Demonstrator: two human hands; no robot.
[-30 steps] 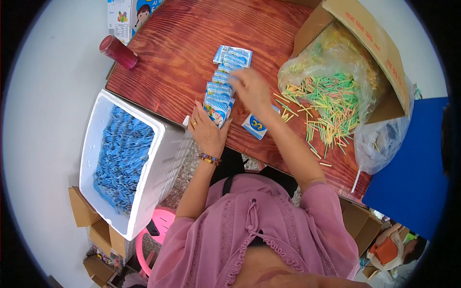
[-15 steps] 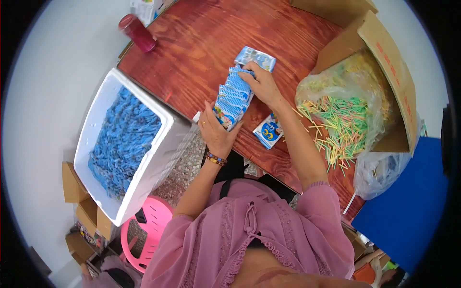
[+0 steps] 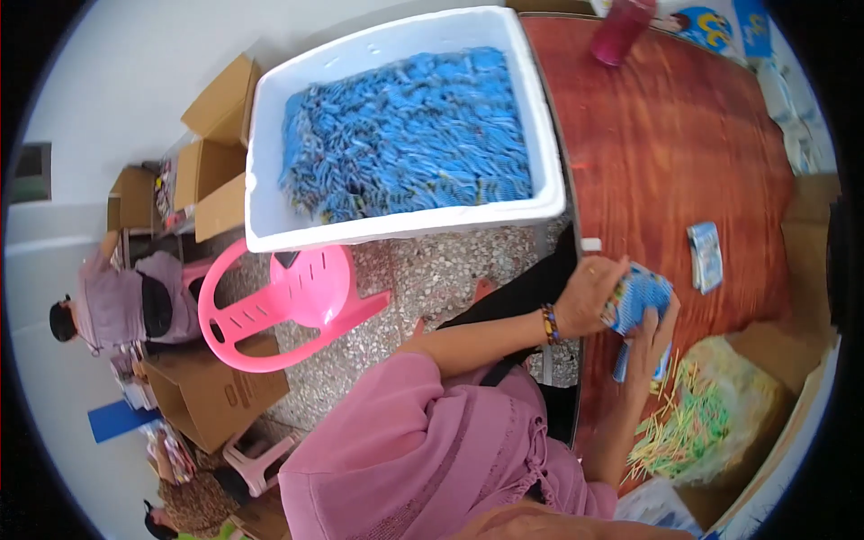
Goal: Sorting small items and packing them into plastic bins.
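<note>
My left hand (image 3: 583, 300), with a beaded bracelet at the wrist, grips one side of a compact stack of blue-and-white packets (image 3: 644, 290). Fingers of my right hand (image 3: 652, 349) close round the other side, so both hands hold the stack over the table's near edge. Part of another blue packet (image 3: 661, 369) shows beside my right hand, mostly covered by it. Farther right on the wood lies a small separate pile of similar packets (image 3: 706, 258).
A white foam box (image 3: 540, 108) full of blue packets (image 3: 405, 135) stands left of the red-brown table (image 3: 675, 153). Thin coloured sticks (image 3: 688, 423) spill from a plastic bag. A dark red jar (image 3: 621, 36), pink chair (image 3: 310, 297), cartons (image 3: 216, 387) and people (image 3: 157, 297) surround this.
The view has swung left, bringing the foam box and pink chair nearer the middle. Packets that lay fanned in an overlapping row are now gathered into a tight stack between my hands.
</note>
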